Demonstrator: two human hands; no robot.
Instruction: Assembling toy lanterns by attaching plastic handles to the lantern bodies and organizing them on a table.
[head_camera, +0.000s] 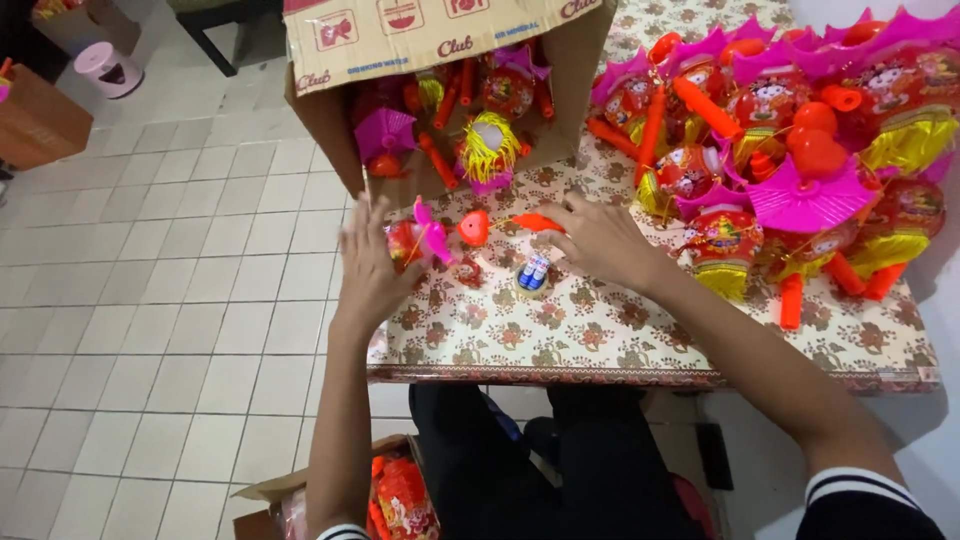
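Observation:
My left hand (372, 268) grips a small red toy lantern with a pink frilled top (418, 240) at the table's left edge. My right hand (598, 238) rests on the patterned tablecloth (600, 330) with its fingertips on an orange stick-shaped handle (537, 221). Between the hands lie an orange heart-shaped piece (474, 228) and a small round blue-and-white part (533, 274). A tipped cardboard box (440, 60) just beyond my hands holds several more lanterns.
A large heap of red, pink and gold lanterns with orange handles (800, 150) covers the table's right side. Another open box with red lanterns (400, 495) sits on the tiled floor by my legs. A pink bucket (108, 68) stands far left.

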